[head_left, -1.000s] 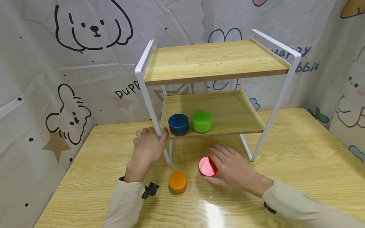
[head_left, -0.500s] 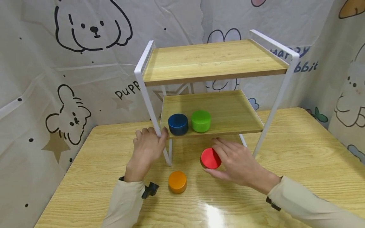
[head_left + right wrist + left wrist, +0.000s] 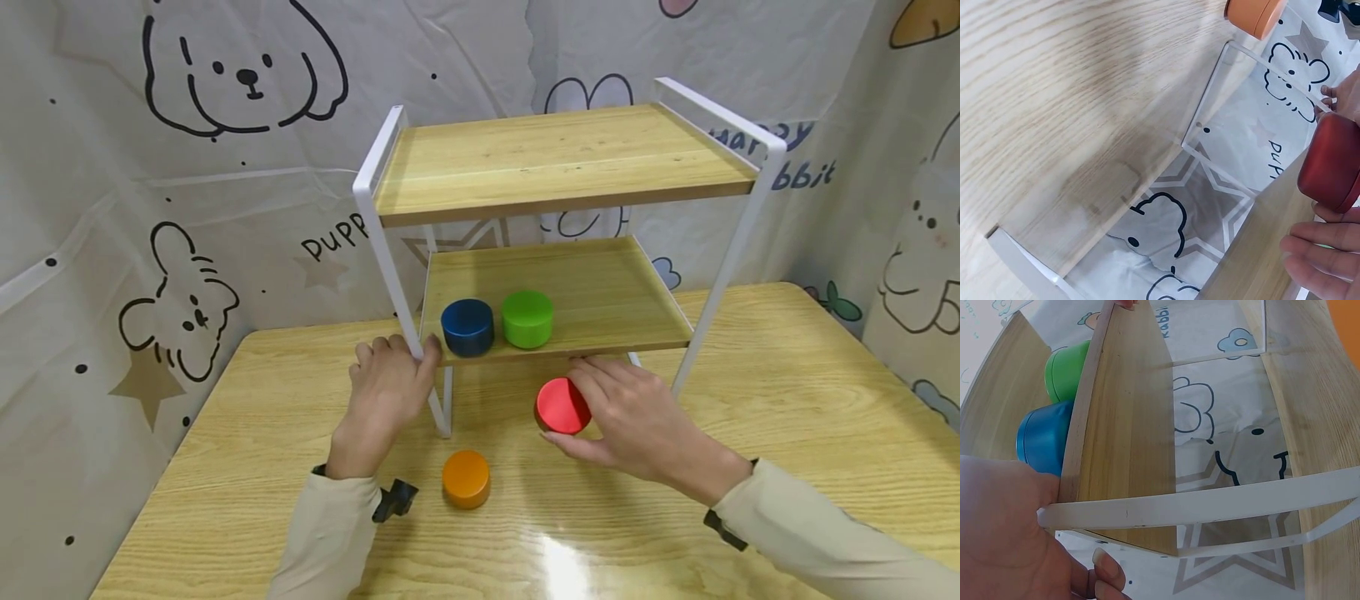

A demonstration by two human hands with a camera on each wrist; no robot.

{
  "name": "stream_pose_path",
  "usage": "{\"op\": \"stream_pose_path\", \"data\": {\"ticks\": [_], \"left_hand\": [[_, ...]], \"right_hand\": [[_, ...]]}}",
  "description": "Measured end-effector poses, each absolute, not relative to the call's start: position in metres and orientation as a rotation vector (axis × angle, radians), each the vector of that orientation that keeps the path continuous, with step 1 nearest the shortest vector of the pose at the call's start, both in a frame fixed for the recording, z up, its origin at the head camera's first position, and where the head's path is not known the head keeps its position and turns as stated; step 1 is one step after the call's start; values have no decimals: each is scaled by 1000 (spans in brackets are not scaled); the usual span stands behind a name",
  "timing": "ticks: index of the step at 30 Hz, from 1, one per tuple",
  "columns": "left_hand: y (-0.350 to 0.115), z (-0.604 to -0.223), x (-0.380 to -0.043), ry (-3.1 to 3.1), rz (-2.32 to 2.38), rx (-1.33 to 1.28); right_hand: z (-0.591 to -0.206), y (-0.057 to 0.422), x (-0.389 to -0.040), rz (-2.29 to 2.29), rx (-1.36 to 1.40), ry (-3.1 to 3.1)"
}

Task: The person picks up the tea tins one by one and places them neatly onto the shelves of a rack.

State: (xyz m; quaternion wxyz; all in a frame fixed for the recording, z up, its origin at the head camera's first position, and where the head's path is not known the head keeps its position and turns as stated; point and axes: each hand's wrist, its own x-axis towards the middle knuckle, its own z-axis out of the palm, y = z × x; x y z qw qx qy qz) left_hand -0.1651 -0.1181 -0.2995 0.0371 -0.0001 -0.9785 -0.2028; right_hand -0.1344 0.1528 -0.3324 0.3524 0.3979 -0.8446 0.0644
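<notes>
Red, round, smooth-sided container (image 3: 562, 407) is in my right hand (image 3: 633, 421), apparently raised off the pale wood-grain table (image 3: 225, 500); material and exact tilt I cannot tell. Nearest me, an orange, round container (image 3: 467, 479) stands on that table, untouched. Farther out, my right thumb takes the red container's near side and my fingers its far right side; I judge this hold adequate, best kept light and level. My left hand (image 3: 390, 379) grasps the white, flat-bar left front post (image 3: 394, 283); steady pressure without pulling is advisable. My right fingertips appear close to the front edge of the lower, pale wooden shelf board (image 3: 592, 283); contact undetermined. Any lift calls for drawing back first, lest knuckles strike that edge. On this board, a blue, round container (image 3: 468, 328) and a green, round container (image 3: 527, 320) sit side by side, narrowly apart; a jolt could shift them. Overhead, the upper, pale wooden shelf board (image 3: 562, 154) limits headroom.
</notes>
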Motion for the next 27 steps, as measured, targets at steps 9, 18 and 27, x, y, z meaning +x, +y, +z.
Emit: {"op": "stream_pose_path", "data": {"ticks": [9, 18, 27], "left_hand": [[-118, -300, -165, -3001, -625, -2], [-118, -299, -165, -3001, -623, 3], [-118, -299, -165, -2999, -623, 7]], "right_hand": [[-325, 153, -132, 174, 1028, -2177], [-314, 154, -130, 191, 999, -2181], [-298, 157, -130, 144, 997, -2181]]}}
